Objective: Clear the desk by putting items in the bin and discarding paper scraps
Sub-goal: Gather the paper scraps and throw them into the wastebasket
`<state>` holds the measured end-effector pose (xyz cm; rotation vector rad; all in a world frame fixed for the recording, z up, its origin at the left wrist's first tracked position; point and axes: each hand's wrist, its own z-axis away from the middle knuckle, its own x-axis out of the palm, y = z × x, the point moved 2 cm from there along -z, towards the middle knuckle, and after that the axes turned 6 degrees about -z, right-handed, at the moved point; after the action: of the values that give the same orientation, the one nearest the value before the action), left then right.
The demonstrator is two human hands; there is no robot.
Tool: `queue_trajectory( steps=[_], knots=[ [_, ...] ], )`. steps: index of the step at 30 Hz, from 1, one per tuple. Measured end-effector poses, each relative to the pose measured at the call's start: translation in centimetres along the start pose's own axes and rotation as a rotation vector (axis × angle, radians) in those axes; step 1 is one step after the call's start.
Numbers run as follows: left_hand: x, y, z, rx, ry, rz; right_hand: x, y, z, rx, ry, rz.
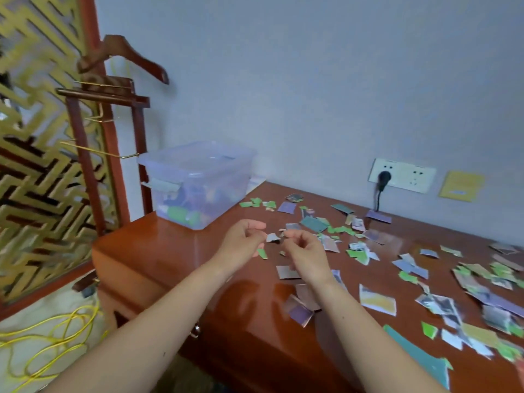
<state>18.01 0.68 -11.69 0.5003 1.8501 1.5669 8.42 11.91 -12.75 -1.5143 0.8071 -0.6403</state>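
A clear plastic bin (158,163) stands at the desk's back left corner with coloured paper pieces inside. Several torn paper scraps (377,300) lie scattered over the reddish wooden desk (170,248), mostly to the right. Both hands hover above the desk just right of the bin. My left hand (242,243) has curled fingers that pinch a small grey scrap (272,237) at its left edge. My right hand (304,252) is curled too, and its fingertips meet the same scrap from the right. Tiny bits (282,253) lie under the hands.
A wall socket with a black plug (384,177) and a yellow card (460,186) are on the wall behind the desk. A wooden rack (85,143) and a gold lattice screen (34,154) stand left. A yellow cable (51,336) lies on the floor.
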Motion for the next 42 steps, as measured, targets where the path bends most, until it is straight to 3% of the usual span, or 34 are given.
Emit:
queue_trajectory(
  steps=[9, 15, 21, 29, 33, 37, 42],
  knots=[
    [7.2, -0.5, -5.5, 0.164, -0.182, -0.311, -6.5, 1.7, -4.1, 0.026, 0.118, 0.274],
    [8.3, -1.6, -9.1, 0.357, -0.157, -0.664, -6.9, 3.0, -7.7, 0.073, 0.147, 0.568],
    [8.4, -3.5, -11.8, 0.369, -0.144, -0.777, -6.1, 3.9, -9.5, 0.158, 0.12, 0.731],
    [9.1, -4.3, -12.8, 0.304, -0.202, -1.01, -5.6, 4.0, -9.3, 0.088, 0.155, 0.734],
    [8.9, -4.1, -12.6, 0.338, -0.222, -1.014, -5.6, 4.2, -9.4, 0.09, 0.139, 0.766],
    [8.7, -3.9, -12.5, 0.346, -0.224, -0.974, -5.3, 4.1, -9.5, 0.129, 0.003, 0.858],
    [8.3, -3.8, -12.4, 0.33, -0.159, -0.781, -5.7, 4.2, -10.1, 0.162, -0.017, 0.83]
  ],
)
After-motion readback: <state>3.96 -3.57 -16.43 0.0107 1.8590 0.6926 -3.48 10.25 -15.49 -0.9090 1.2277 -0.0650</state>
